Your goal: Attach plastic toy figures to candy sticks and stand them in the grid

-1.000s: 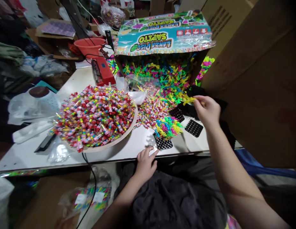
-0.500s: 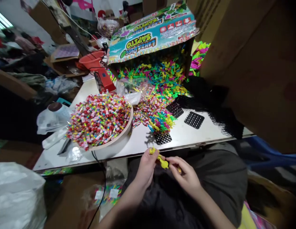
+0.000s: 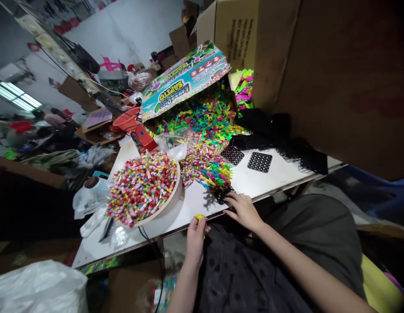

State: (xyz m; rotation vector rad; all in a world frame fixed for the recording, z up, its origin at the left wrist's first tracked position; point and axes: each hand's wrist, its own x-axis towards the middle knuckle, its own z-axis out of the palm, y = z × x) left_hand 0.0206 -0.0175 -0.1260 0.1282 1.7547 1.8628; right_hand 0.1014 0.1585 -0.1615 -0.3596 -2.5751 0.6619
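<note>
My left hand (image 3: 195, 241) is closed around a small yellow plastic figure (image 3: 199, 216) at the table's front edge; most of the figure is hidden by the fingers. My right hand (image 3: 245, 212) has its fingers apart over the near black plastic grid (image 3: 220, 196), and I cannot tell whether they touch it. On and behind that grid lies a bundle of coloured plastic figures (image 3: 218, 173). Two more black grids, one of them the right-hand grid (image 3: 259, 162), lie flat further back.
A round basin (image 3: 177, 191) heaped with small wrapped, striped pieces (image 3: 143, 187) stands on the white table (image 3: 197, 200) at left. Behind, a printed carton (image 3: 189, 82) lies open, spilling coloured figures. A pile of black netting (image 3: 283, 143) and a large cardboard box (image 3: 332, 78) stand right.
My right hand has left the yellow figure and moved forward to the near grid. My left hand keeps the figure, slightly left and lower. The camera view has shifted and tilted.
</note>
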